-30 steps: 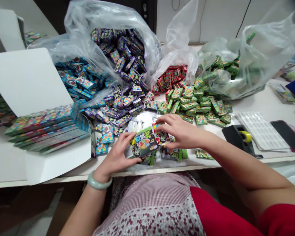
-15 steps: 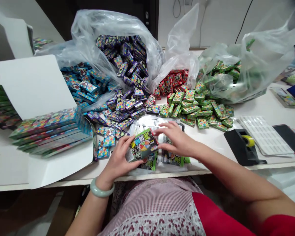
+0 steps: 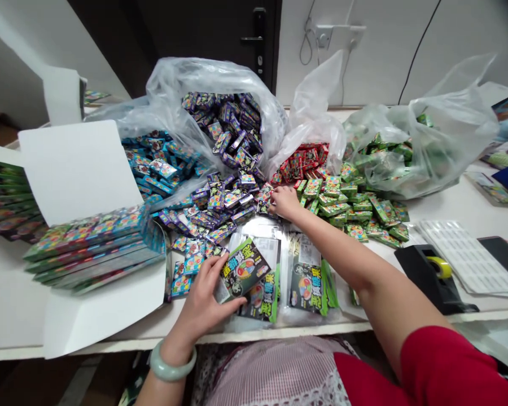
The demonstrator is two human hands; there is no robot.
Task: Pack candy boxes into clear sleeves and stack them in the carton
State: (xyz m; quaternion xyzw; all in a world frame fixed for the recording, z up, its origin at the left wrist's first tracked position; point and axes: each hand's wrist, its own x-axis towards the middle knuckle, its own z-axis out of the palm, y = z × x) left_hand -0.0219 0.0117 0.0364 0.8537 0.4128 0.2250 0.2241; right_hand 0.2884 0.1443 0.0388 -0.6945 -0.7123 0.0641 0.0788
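My left hand (image 3: 207, 293) grips a black and green candy packet (image 3: 244, 269), thumb in front and fingers along its left edge. The packet is tilted above similar flat packets (image 3: 307, 282) that lie on clear plastic near the table's front edge. My right hand (image 3: 284, 203) is stretched forward to the middle of the piles. Its fingers are curled down at a small red candy box (image 3: 264, 194), at the border between the purple boxes (image 3: 222, 211) and the green boxes (image 3: 347, 203). The fingertips are partly hidden.
Clear bags of purple, blue, red (image 3: 307, 160) and green boxes line the back. On the left, an open white carton (image 3: 78, 169) stands by stacked colourful display cartons (image 3: 97, 242). A tape dispenser (image 3: 432, 276) and label sheets (image 3: 465, 256) lie right.
My right hand has left the packet and moved forward to the red boxes. My left hand still holds the packet. The view has tilted up a little.
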